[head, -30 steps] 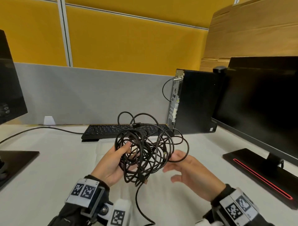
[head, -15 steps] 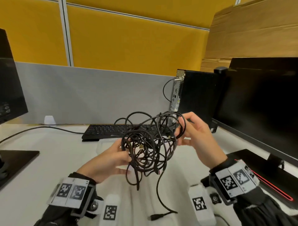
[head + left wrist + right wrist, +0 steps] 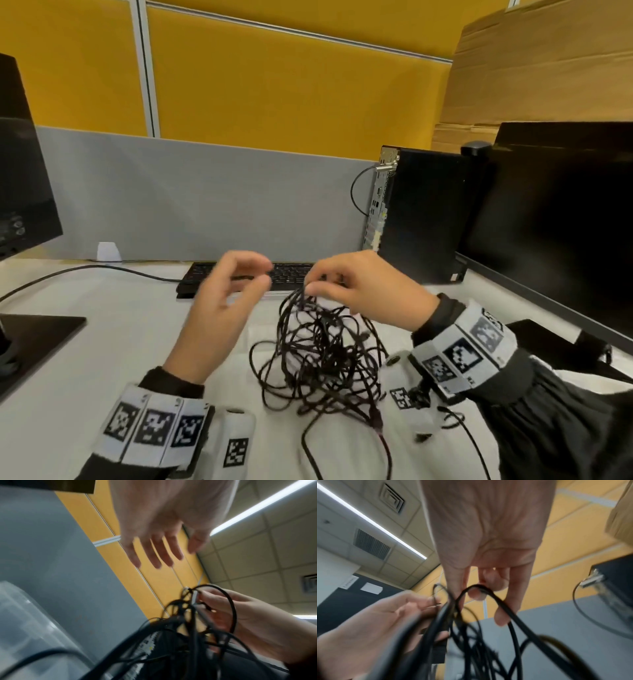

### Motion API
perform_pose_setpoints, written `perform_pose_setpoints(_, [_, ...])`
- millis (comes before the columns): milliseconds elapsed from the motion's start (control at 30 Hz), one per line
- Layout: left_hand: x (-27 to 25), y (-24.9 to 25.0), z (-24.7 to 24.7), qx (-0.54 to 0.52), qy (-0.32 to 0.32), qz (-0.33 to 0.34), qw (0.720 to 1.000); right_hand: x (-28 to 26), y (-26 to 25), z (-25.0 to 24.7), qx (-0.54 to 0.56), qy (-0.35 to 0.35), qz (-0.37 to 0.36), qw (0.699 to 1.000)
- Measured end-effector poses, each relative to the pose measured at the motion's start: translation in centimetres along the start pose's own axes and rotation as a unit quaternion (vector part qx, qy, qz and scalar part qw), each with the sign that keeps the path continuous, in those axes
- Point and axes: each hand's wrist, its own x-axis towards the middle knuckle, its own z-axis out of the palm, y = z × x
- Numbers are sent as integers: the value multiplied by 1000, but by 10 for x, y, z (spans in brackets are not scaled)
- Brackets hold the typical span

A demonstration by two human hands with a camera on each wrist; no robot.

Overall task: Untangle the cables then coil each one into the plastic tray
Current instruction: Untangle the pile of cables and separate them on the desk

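The cables hang as one black snarl above the desk, loops crossing every which way, one loose end trailing down toward the near edge. The right hand has it by the top, fingertips pinched round a few strands, and the whole knot dangles from that pinch. The left hand is just beside it, clear of the cables, fingers loosely curled and holding nothing; from its wrist view the fingers look spread and empty. The tray shows as a clear plastic shape low in the left wrist view, blurred; I can't make out anything coiled in it. Behind sit a keyboard, a computer tower and a monitor. By my reckoning this is barely begun: no cable is free of the knot, none is coiled, so all the untangling and all the coiling remain.
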Motion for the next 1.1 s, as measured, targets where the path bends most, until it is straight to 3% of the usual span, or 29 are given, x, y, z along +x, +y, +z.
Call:
perform_pose_setpoints(67, [-6,0,9,-10,-103,-19,994,2,-2,8,20,-41,-10,999])
perform_pose_setpoints(133, [-10,-4,16,-11,-161,-56,985,2,-2,11,31,-51,-19,998])
perform_pose_setpoints(233, [-11,-8,17,-11,-203,-103,974,-2,2,11,144,6,35,989])
perform_pose_setpoints(333, [-9,-10,11,2,-240,-120,963,-10,13,5,345,149,137,916])
perform_pose_setpoints(400, [-9,-11,8,-1,-242,-124,962,-15,17,3,389,178,158,890])
perform_pose_setpoints(600, [-9,-8,19,6,-166,-94,982,-16,1,12,358,78,96,926])
perform_pose_setpoints(767, [-13,1,28,-37,-165,-96,981,-16,-4,18,376,24,91,922])
perform_pose_setpoints(900, [-14,-1,27,-56,-191,-121,973,-30,11,18,369,41,118,921])
perform_pose_setpoints(1000, [-17,1,36,-27,-226,-121,966,-35,10,25,358,23,100,928])
perform_pose_setpoints(1100, [-18,-3,35,0,-213,-122,969,-32,-1,28,372,12,69,926])
